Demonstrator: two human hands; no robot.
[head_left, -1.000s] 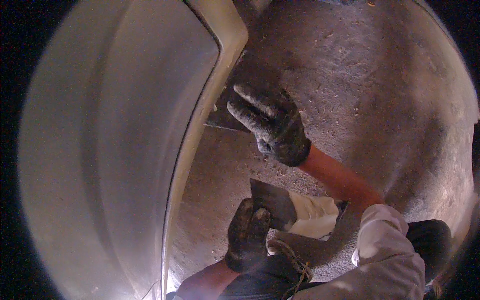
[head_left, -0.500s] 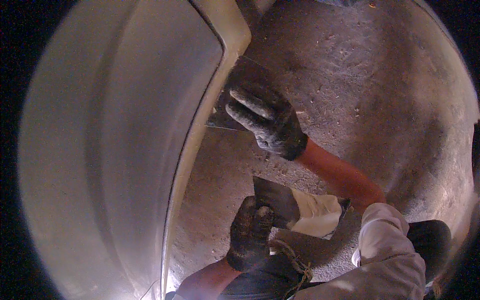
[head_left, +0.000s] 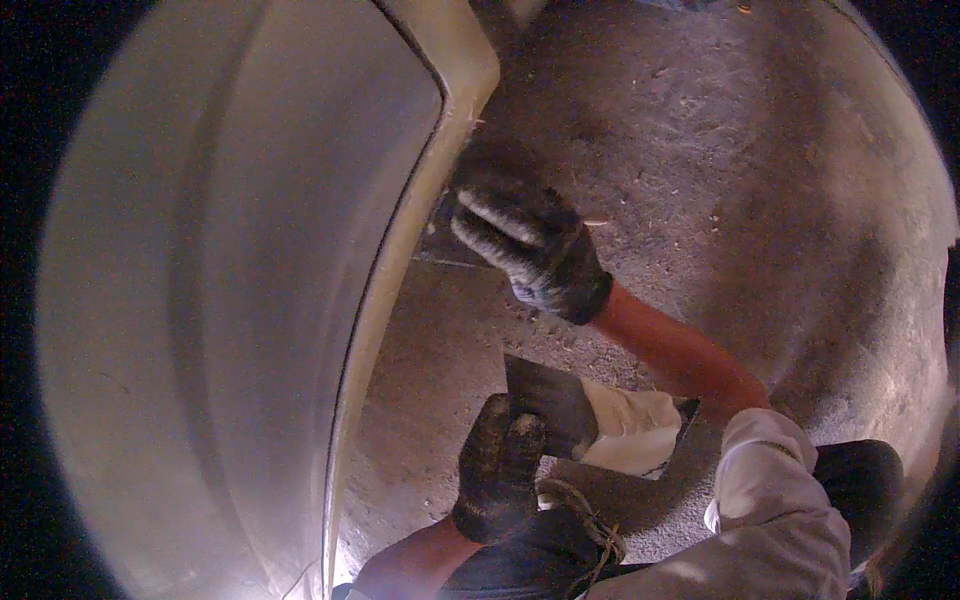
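Note:
My right hand (head_left: 535,245), in a dark, whitish-smeared glove, is closed on a thin flat spreader blade (head_left: 448,263) at the pale edge of a large smooth curved panel (head_left: 280,220). Most of that blade is hidden by the fingers and shadow. Lower down, my left hand (head_left: 500,470), also gloved, grips a second flat, dark spreader (head_left: 550,400) by its near side. A thick layer of cream-coloured paste (head_left: 635,425) covers its right part. The left hand stays apart from the panel.
The panel fills the left side, with a dark line running along its pale rim (head_left: 385,270). Rough brown ground (head_left: 680,180) with scattered crumbs lies to the right. A knotted cord (head_left: 600,535) hangs by dark clothing below the left hand.
The right hand's blade has tilted, so less of its face shows above the fingers. Small pale flecks now appear near the panel rim and beside the right hand. The left hand is almost still.

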